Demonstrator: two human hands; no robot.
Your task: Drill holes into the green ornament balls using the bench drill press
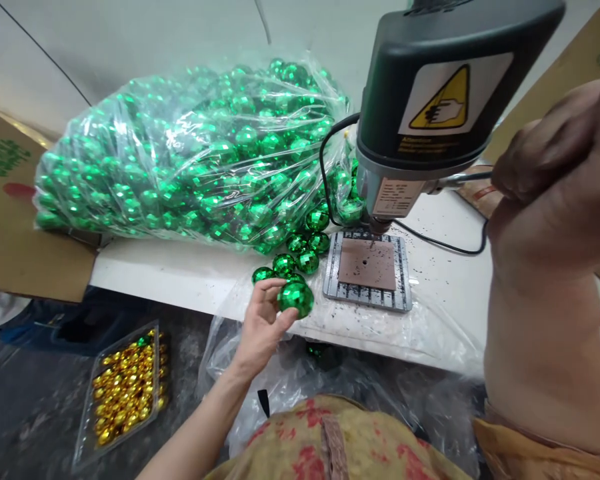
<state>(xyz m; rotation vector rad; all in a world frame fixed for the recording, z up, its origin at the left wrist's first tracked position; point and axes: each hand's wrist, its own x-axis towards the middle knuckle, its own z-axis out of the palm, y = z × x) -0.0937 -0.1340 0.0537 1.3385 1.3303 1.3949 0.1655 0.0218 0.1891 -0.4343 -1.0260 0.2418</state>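
My left hand [260, 320] is closed on a shiny green faceted ball [296, 300], fingers on its far side and thumb in front. Several more green balls [284, 265] lie loose just beyond it. To the right stands a small drill press [420, 127]. Its bit points down over a brown board [367, 263] with a dark hole, which lies on a slotted metal base [333, 267]. My right hand [550, 167], large and close to the camera, is curled at the end of the press's feed handle [467, 177]; its grip is partly hidden.
A clear plastic bag [190, 160] full of green balls lies along the back of the white table [145, 267]. A black cable [323, 167] loops beside the press. Cardboard boxes [25, 240] flank both sides. A clear tray [83, 427] of gold balls sits lower left.
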